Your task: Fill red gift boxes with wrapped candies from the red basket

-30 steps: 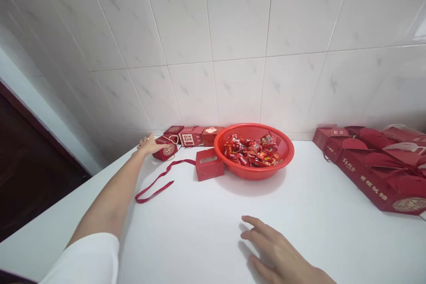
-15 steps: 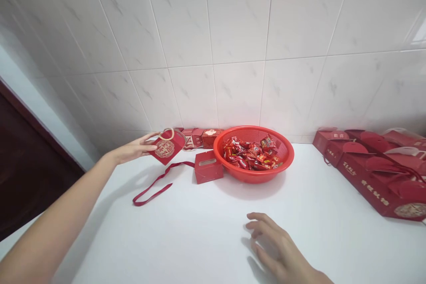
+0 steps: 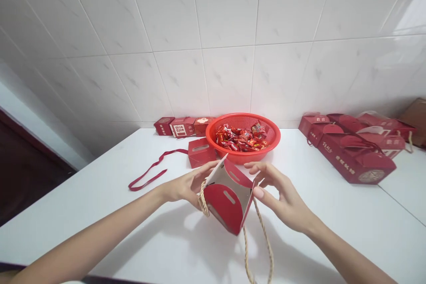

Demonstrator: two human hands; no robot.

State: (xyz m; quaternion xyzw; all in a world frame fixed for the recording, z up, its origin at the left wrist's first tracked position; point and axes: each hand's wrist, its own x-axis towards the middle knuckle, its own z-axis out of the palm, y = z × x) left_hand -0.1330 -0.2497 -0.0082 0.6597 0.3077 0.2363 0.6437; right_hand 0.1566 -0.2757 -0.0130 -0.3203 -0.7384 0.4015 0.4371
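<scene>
A red carton (image 3: pixel 223 207), pale inside with rounded, slotted flaps, is held over the middle of the white counter (image 3: pixel 159 244). Its open mouth tips up toward the person, one corner pointing to six o'clock; its long axis cannot be told. The left hand (image 3: pixel 190 183) cups one side beside twisted cord (image 3: pixel 203 204); the right hand (image 3: pixel 282 195) pinches the opposite edge between thumb and fingers. A red basket (image 3: pixel 244 156) of wrapped sweets (image 3: pixel 238 139) stands at twelve o'clock, a slotted box (image 3: pixel 202 156) at eleven, a ribbon (image 3: pixel 146 176) at ten. Stacked boxes (image 3: pixel 353 162) at two o'clock bear pale characters, including "歡喜."
</scene>
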